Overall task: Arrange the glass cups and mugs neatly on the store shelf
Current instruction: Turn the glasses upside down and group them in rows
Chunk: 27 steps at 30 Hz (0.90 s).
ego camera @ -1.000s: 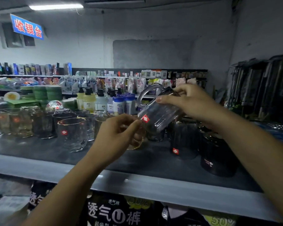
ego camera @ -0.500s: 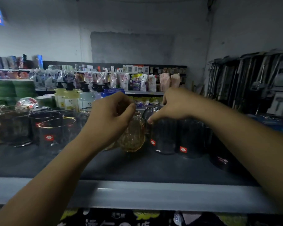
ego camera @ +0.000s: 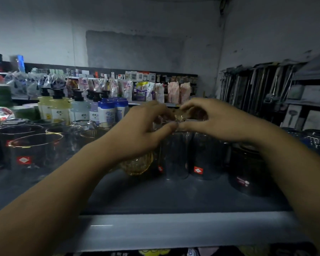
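The left hand [ego camera: 146, 130] and right hand [ego camera: 212, 122] have come together. Half a second ago they were apart, each on its own cup. Now the thumbs meet tip to tip, and the curled fingers pinch a small amber glass piece [ego camera: 180, 115] — too blurred to identify. Below them the amber cup [ego camera: 139, 164] stands just beside the ribbed mug [ego camera: 174, 156]. A second ago that mug was tilted in the right hand — now it is upright on the shelf [ego camera: 155, 228].
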Motion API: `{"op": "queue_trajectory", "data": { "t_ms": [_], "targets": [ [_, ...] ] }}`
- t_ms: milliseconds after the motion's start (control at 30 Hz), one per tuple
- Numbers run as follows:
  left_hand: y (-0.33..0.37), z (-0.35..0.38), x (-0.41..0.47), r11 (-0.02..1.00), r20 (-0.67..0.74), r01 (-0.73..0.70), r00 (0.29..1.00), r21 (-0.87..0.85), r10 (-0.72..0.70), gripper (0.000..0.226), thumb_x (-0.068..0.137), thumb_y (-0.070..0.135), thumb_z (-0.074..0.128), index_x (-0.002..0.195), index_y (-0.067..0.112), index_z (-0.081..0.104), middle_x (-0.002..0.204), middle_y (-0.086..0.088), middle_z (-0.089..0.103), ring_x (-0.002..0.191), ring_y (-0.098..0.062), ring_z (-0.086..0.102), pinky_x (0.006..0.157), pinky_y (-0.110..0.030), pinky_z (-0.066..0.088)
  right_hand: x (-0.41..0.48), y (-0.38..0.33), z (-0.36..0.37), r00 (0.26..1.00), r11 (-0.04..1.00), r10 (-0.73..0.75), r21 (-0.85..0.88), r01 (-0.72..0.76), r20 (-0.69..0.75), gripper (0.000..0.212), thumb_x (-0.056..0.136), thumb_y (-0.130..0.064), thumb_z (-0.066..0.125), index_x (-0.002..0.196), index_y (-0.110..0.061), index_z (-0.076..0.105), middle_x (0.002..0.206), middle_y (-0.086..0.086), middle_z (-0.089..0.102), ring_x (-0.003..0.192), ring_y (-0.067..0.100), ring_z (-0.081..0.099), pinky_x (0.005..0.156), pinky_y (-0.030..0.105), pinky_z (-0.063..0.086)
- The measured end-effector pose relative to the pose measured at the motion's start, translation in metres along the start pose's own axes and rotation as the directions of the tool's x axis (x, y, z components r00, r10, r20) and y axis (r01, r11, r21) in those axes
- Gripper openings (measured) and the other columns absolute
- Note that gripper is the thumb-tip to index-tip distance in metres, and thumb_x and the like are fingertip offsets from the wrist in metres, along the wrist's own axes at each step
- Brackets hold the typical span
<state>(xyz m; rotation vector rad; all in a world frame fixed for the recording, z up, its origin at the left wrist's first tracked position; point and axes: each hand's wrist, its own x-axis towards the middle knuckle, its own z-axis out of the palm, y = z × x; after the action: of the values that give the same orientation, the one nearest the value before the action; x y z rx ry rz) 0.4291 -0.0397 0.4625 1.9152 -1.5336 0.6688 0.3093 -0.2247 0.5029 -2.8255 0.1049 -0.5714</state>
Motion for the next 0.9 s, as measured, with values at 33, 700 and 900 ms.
{"op": "queue_trajectory", "data": {
  "t_ms": [33, 700, 900],
  "targets": [
    [-0.001, 0.004, -0.003, 0.999, 0.011, -0.035, 0.999, 0.011, 0.035, 0.034, 0.098, 0.049, 0.054, 0.119, 0.026, 0.067, 0.109, 0.008, 0.064, 0.097, -0.004, 0.061, 0.084, -0.034, 0.055, -0.008, 0.01, -0.005, 1.0, 1.0, -0.012, -0.008, 0.012, -0.024, 0.052, 0.083, -0.051, 0.074, 0.129, -0.03, 0.061, 0.119, -0.012, 0.064, 0.105, 0.0, 0.059, 0.092, 0.026, 0.05],
    [-0.001, 0.017, -0.015, 0.997, -0.062, -0.069, 0.996, 0.029, 0.071, 0.033, 0.089, 0.041, 0.068, 0.118, 0.028, 0.071, 0.114, 0.017, 0.066, 0.106, 0.003, 0.062, 0.092, -0.021, 0.05, -0.029, 0.041, 0.011, 0.987, 0.985, -0.08, -0.165, 0.057, -0.139, 0.041, 0.085, -0.048, 0.075, 0.12, -0.028, 0.069, 0.114, -0.012, 0.063, 0.103, 0.007, 0.058, 0.088, 0.025, 0.045],
    [-0.002, 0.018, -0.018, 0.998, -0.036, -0.039, 0.999, 0.048, 0.041, 0.034, 0.089, 0.045, 0.065, 0.12, 0.03, 0.068, 0.112, 0.021, 0.063, 0.105, 0.011, 0.057, 0.09, -0.003, 0.038, -0.033, 0.037, 0.016, 0.986, 0.967, -0.087, -0.25, 0.049, -0.143, 0.035, 0.09, -0.046, 0.068, 0.116, -0.023, 0.064, 0.11, -0.006, 0.06, 0.103, 0.013, 0.055, 0.092, 0.036, 0.049]
  ]
}}
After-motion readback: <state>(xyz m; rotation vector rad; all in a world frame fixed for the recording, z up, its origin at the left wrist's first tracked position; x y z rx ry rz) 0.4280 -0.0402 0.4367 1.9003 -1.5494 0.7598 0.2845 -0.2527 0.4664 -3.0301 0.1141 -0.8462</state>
